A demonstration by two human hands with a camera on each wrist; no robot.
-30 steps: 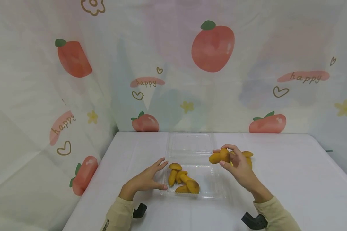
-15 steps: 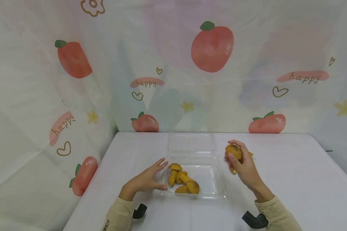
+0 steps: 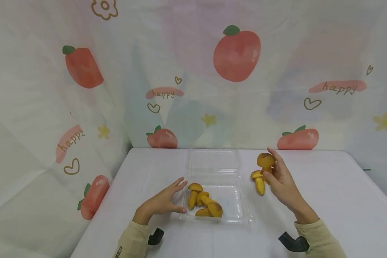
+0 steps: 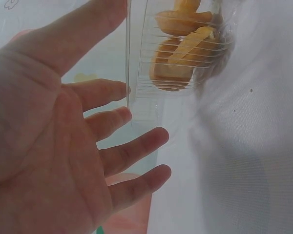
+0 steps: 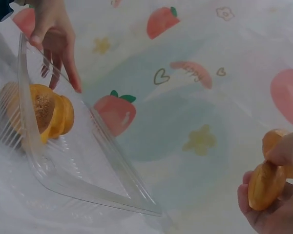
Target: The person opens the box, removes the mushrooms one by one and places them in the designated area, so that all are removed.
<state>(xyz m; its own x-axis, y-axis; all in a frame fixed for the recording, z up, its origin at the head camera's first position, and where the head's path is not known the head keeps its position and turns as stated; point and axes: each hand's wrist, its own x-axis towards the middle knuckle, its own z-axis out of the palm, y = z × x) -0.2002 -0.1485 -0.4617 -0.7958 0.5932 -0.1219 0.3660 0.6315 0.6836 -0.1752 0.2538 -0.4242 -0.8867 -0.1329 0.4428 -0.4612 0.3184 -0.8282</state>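
Note:
My left hand (image 3: 162, 200) stands at the left side of a clear plastic clamshell box (image 3: 235, 215), fingers spread and fingertips right at its rim. In the left wrist view its palm (image 4: 58, 131) faces the box wall. Several yellow-brown mushrooms (image 3: 195, 186) lie in the left part of the box. To the right of the box, my right hand (image 3: 281, 182) pinches a mushroom (image 3: 266, 160) between thumb and fingers, cap upward with dark specks. Right beside those fingers is another mushroom (image 3: 259, 186). The right wrist view shows yellow mushroom parts (image 5: 266, 185) around the thumb.
The box's transparent lid (image 3: 212, 161) lies folded back toward the rear wall. A white cloth covers the table (image 3: 335, 200). Behind and to the left hang fabric walls (image 3: 193, 71) printed with fruit. A black curved piece (image 3: 293, 243) is on each wrist.
My right hand has moved right, away from the box, and now holds a mushroom with its cap up. The mushroom beside it has come into view. The left hand stays put.

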